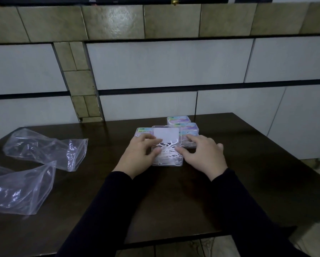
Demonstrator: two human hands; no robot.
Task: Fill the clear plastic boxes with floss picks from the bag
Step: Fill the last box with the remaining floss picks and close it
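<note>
Where hands [140, 154] meet, four boxes [167, 158]

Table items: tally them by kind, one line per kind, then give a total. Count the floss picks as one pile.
Clear plastic bags: 2
Closed labelled boxes: 3
Open clear box, lid up: 1
Floss pick pile in the open box: 1
Total: 7

Near the counter's [248, 182] far edge, the left hand [137, 154] and right hand [201, 154] flank an open clear box [167, 160] heaped with white floss picks [168, 152]. Two plastic bags [44, 147] lie toward the left edge.
</note>
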